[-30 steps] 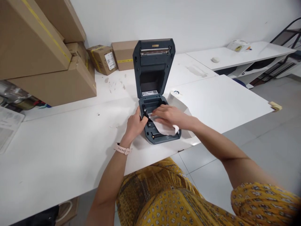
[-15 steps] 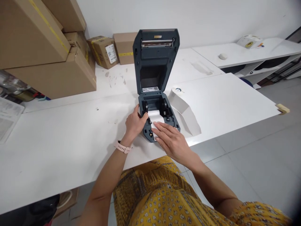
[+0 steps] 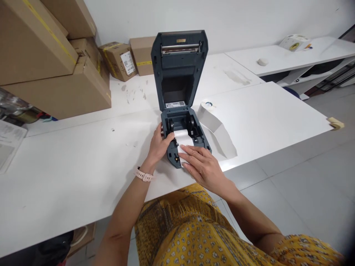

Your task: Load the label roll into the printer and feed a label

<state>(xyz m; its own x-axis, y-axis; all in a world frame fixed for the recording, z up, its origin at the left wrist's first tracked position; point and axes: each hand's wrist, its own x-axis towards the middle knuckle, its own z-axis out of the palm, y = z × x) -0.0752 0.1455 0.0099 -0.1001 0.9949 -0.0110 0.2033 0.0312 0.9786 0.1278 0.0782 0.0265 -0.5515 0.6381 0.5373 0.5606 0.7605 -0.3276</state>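
Note:
A dark grey label printer (image 3: 177, 88) stands on the white table with its lid raised. White label paper (image 3: 183, 138) lies inside its base and runs toward the front edge. My left hand (image 3: 160, 146) grips the printer's left side, its thumb on the rim beside the paper. My right hand (image 3: 202, 164) rests over the front of the base, fingers stretched out on the paper and hiding part of it. Right of the printer, a label roll (image 3: 208, 106) lies with a long strip unrolled toward the table's front edge.
Stacked cardboard boxes (image 3: 66, 85) fill the back left, and two smaller cartons (image 3: 119, 61) stand behind the printer. A white box (image 3: 294, 43) and a small white object (image 3: 262, 61) sit on the back-right surface. A clear plastic item (image 3: 11, 142) lies at the left edge.
The view has shifted slightly. Both hands keep nearly the same places on the printer and paper.

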